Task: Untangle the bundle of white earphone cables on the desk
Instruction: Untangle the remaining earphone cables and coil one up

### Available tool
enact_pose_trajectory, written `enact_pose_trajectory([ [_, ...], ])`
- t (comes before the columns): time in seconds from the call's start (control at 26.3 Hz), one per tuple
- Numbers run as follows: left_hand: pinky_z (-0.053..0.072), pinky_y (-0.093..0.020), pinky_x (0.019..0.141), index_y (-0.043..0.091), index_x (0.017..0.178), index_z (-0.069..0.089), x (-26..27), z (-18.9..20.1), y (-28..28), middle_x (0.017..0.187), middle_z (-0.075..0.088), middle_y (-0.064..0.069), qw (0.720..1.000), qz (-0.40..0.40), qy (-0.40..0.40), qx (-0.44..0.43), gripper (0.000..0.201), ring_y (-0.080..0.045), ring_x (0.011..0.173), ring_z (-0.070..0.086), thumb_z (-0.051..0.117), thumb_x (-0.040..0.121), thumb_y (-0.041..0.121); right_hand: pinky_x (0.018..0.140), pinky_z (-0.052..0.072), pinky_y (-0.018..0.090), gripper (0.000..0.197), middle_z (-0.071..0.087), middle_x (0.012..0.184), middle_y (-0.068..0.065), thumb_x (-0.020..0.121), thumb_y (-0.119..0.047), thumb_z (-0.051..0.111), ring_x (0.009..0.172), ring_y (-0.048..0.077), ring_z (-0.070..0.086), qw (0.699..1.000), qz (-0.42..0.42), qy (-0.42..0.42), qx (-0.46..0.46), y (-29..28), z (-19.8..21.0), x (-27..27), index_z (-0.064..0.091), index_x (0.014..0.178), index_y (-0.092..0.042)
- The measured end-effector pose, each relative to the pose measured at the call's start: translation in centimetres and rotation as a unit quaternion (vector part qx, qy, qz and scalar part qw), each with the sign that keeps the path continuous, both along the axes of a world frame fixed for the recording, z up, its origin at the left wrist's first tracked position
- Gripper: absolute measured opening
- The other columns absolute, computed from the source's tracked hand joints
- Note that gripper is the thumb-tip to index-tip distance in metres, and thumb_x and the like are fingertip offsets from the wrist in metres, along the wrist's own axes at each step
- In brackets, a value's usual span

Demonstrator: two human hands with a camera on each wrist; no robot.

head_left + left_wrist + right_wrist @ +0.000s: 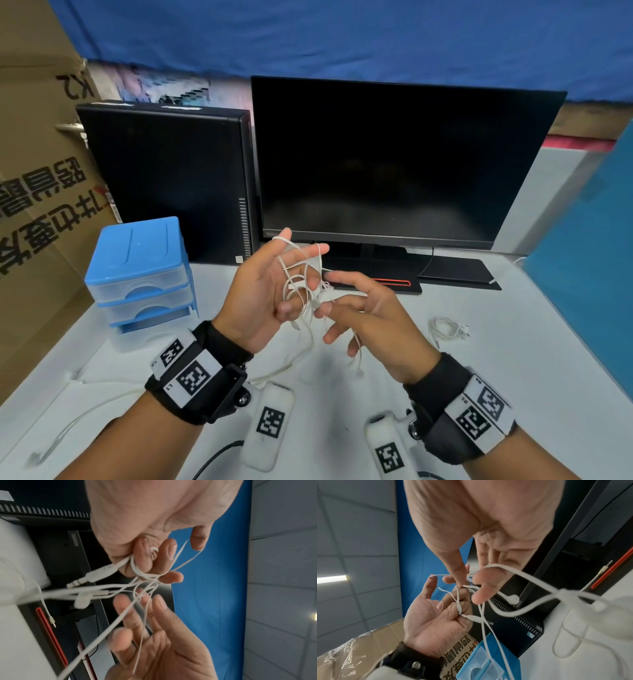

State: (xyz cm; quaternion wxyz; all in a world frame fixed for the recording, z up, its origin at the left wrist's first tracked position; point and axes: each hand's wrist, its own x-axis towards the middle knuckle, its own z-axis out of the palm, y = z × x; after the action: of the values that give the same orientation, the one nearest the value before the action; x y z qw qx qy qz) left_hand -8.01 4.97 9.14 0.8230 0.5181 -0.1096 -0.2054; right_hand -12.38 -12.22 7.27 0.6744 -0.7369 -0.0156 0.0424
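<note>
A tangle of white earphone cables (301, 291) hangs in the air above a pale desk (513, 370), in front of the person, held between both hands. Its long axis runs roughly up and down: loops are strung over raised fingertips at 12 o'clock, and loose strands trail toward 6 o'clock, down to the desk.

The left hand (263, 294) is raised palm-inward, index and middle fingers extended with cable looped around them. In the left wrist view its lower fingers curl in and clamp strands near a jack plug (80, 581), which points toward 8 o'clock; an earbud (82, 600) dangles just below the plug.

The right hand (370, 318) sits just beside the left, at 3 o'clock from the knot. Its fingers are spread and only gently bent, with strands draped across them; whether any finger pinches a strand cannot be told.

A second, neatly coiled white earphone (448, 329) lies on the desk at 3 o'clock, well apart from the hands.

Behind stand a dark monitor (394, 164), whose lower bezel carries a logo too blurred to read, and a black computer tower (164, 178). At 9 o'clock is a blue drawer unit (144, 274). A cardboard box (37, 171) at far left shows "K2" and Chinese characters, upside down. Both wrists wear straps with square black-and-white code tags.
</note>
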Motion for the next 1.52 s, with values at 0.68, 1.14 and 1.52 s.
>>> enact_pose_trajectory([
  [0.68,0.034,-0.015,0.049,0.015,0.076,0.071,-0.4,-2.2,-1.3,0.066,0.061,0.007,0.955,0.056,-0.167,0.240,0.013,-0.003,0.046,0.044,0.068,0.089,0.013,0.046,0.043,0.022,0.011,0.078,0.089,0.010,0.096,-0.012,0.061,0.065,0.022,0.071,0.998,-0.035,-0.013,0.045,-1.3,0.1,-1.5,0.068,0.093,-0.005],
  [1.14,0.013,-0.028,0.049,0.018,0.065,0.048,-0.7,-2.5,-1.6,0.074,0.061,-0.005,0.992,0.023,-0.040,0.115,0.030,-0.009,0.039,0.025,0.072,0.082,0.013,0.046,0.042,0.025,0.007,0.074,0.080,0.009,0.092,-0.006,0.065,0.065,0.017,0.064,0.998,-0.027,-0.031,0.036,-2.0,-0.7,-1.4,0.066,0.085,-0.007],
  [1.52,0.008,-0.034,0.054,0.017,0.066,0.043,-0.6,-2.0,-1.1,0.063,0.057,-0.004,0.987,-0.014,-0.078,0.137,0.032,-0.011,0.044,0.020,0.066,0.087,0.010,0.060,0.038,0.022,0.011,0.040,0.053,-0.002,0.084,-0.012,0.072,0.055,0.016,0.035,0.994,-0.007,-0.104,0.036,-3.2,-0.8,-0.4,0.071,0.073,-0.016],
])
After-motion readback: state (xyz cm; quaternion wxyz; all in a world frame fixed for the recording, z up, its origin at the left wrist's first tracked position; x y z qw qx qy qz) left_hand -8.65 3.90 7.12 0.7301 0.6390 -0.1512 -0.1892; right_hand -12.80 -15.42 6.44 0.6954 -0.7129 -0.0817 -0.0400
